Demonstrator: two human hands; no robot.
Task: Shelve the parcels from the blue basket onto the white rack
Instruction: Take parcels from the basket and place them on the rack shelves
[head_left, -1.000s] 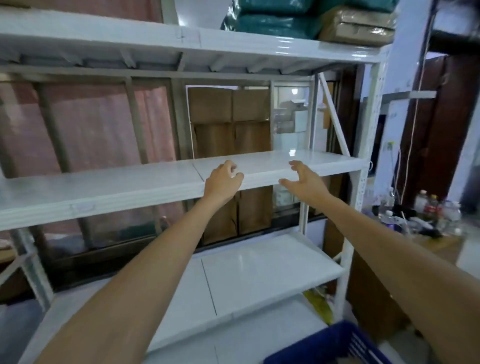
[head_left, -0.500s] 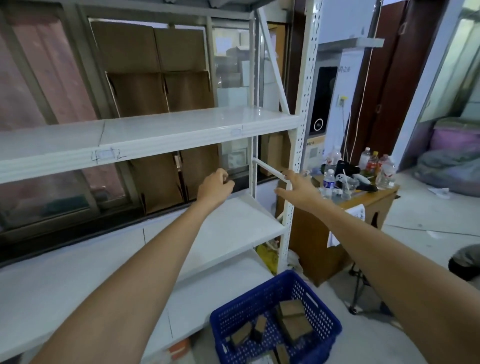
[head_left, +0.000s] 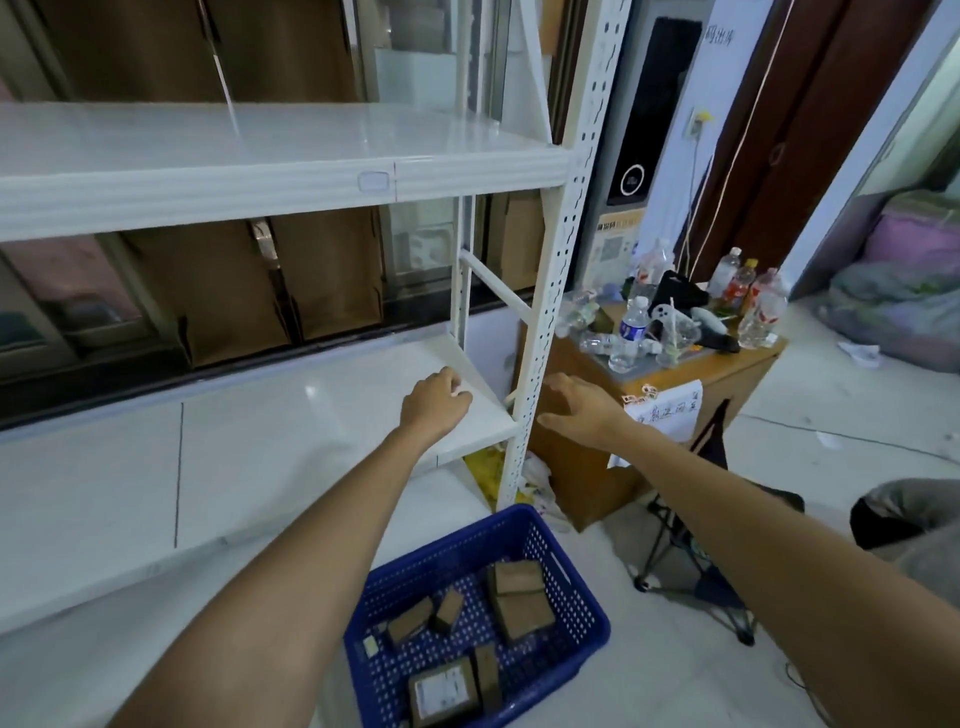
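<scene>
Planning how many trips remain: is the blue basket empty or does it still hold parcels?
Not empty. The blue basket on the floor holds several brown parcels, one showing a white label.

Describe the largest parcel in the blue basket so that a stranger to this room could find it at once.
Find the blue basket on the floor by the white rack. Look toward its back right corner: the largest parcel is a brown cardboard box, far bigger than the small boxes to its left.
</scene>
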